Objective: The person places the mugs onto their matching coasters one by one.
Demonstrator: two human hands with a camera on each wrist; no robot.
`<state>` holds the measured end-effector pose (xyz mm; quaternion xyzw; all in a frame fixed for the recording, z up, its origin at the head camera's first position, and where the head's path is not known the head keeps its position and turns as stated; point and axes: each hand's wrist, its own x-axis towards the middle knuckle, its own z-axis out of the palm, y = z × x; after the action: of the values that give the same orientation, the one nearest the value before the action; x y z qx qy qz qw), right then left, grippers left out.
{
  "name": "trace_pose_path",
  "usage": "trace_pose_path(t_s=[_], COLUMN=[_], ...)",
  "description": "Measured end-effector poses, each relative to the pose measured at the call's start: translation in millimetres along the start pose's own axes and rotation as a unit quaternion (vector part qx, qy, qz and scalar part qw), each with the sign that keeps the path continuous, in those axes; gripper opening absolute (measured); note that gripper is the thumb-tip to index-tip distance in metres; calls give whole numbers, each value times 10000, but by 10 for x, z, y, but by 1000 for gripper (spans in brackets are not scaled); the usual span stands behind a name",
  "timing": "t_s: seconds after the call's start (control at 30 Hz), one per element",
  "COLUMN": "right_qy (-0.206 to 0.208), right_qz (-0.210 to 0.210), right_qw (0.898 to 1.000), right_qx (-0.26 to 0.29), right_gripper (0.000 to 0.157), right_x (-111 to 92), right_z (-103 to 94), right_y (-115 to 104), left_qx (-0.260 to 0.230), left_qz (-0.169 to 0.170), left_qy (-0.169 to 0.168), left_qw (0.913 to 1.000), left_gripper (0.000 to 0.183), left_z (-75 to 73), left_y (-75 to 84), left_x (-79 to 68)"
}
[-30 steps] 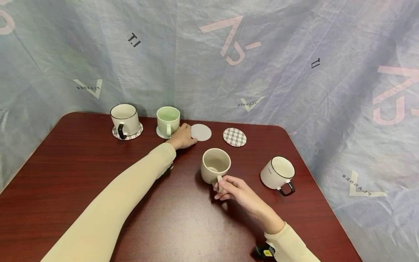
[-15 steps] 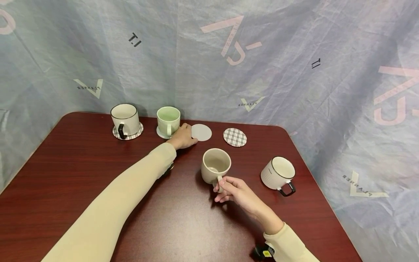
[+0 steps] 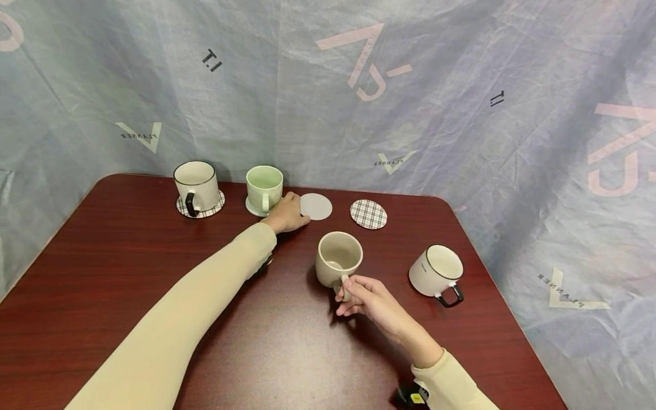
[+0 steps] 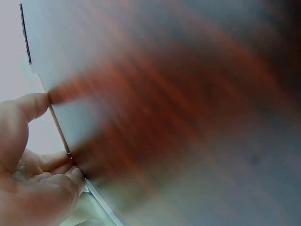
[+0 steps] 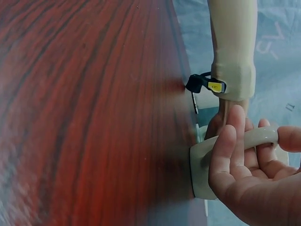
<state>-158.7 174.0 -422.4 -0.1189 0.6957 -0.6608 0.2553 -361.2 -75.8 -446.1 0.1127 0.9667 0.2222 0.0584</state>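
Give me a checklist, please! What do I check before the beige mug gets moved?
1. Right hand holds the beige mug by its handle: ok.
2. Beige mug is upright: ok.
3. Gray coaster has no mug on it: ok.
4. Left hand is out of the gray coaster's way: not ok; in the head view it overlaps the coaster's left edge.
5. Left hand is gripping the gray coaster: cannot tell; the left wrist view is too blurry.
6. White mug on the right is on a coaster: not ok; it sits straight on the table.
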Motion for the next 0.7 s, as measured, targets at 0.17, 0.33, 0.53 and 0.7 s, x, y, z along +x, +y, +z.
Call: trace_pose_path(t_s=[0.17,0.33,0.53,0.7], right_qy=[41,88,163,208], right_qz=[1,48,122,117], right_qw=[10000,9999,9997,9997], right_qx=[31,59,93,111], right_gripper=[40,44,41,38], right_x=[4,7,14,15], right_z=[17,31,41,49], right_y=[-6,-14,-18,-20], left_qx=[3,6,-14,-26], left_qz=[35,34,28,22], left_qy=[41,47,19,62], left_qw=[10000,10000,10000,10000], left_gripper=[73,73,73,72], left_z=[-17,-15,-13,-12], left_y=[16,15,10,14], left_x=[-15,-16,-23,-25])
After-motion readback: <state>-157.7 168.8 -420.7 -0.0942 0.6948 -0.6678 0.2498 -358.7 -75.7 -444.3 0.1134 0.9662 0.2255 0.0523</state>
